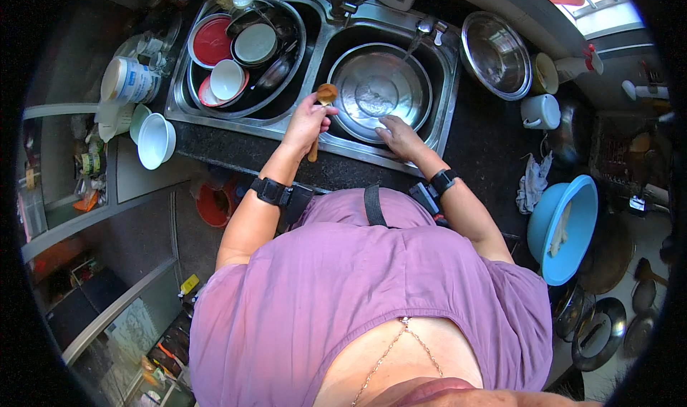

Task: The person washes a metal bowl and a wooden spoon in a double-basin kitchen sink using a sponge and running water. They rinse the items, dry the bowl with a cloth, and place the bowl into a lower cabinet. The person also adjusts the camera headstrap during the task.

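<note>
My left hand (307, 121) is closed around a wooden spoon (326, 92), its brown bowl pointing up and its handle showing below the hand. The spoon is over the metal strip between the two sink basins. My right hand (400, 137) rests at the near rim of a wide steel basin (365, 106) in the right sink, fingers apart. Water runs from a tap (424, 27) into that basin. In the left sink a large metal basin (301, 42) holds a red-lined bowl (212, 41), a white bowl (227, 80), a grey-white dish (255, 43) and dark pans.
White bowls (156, 141) and a plastic tub (129, 80) stand left of the sink. At the right are a steel bowl (496, 55), a white mug (540, 111), a cloth (534, 181) and a blue plastic basin (563, 230). A red bucket (212, 206) sits below the counter.
</note>
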Action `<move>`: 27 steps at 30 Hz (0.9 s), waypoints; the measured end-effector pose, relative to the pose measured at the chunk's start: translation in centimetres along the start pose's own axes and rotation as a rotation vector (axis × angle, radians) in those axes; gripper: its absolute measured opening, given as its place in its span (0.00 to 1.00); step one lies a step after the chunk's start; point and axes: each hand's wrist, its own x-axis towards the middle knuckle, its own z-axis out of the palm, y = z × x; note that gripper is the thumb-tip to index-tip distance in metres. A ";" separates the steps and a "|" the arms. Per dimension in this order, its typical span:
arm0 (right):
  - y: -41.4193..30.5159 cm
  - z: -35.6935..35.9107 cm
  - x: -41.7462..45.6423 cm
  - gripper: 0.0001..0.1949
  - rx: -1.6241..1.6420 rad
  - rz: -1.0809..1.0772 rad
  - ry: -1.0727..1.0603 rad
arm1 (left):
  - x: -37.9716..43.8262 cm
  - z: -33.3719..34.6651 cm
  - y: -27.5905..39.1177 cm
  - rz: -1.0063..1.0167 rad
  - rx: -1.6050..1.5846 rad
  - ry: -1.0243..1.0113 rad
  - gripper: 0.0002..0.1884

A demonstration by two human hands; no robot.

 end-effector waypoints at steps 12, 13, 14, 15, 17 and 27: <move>-3.1 -3.0 -3.0 0.22 0.214 0.204 -0.131 | 10.1 -13.3 5.1 0.069 0.166 0.397 0.32; -2.8 -2.8 -3.2 0.21 0.168 0.178 -0.100 | 11.0 -14.5 5.8 0.278 0.433 0.566 0.34; -2.5 -2.5 -3.3 0.21 0.137 0.144 -0.067 | 11.1 -15.3 5.7 0.310 0.567 0.643 0.33; -2.1 -2.3 -3.4 0.20 0.114 0.098 -0.016 | 10.4 -16.0 5.3 0.299 0.720 0.725 0.32; -1.2 -1.8 -3.7 0.19 -0.029 0.040 0.076 | 8.5 -15.3 3.4 0.531 0.728 0.650 0.29; 2.7 -0.6 -5.5 0.15 -0.362 -0.058 0.300 | 5.0 -0.4 -7.1 0.190 0.621 0.203 0.29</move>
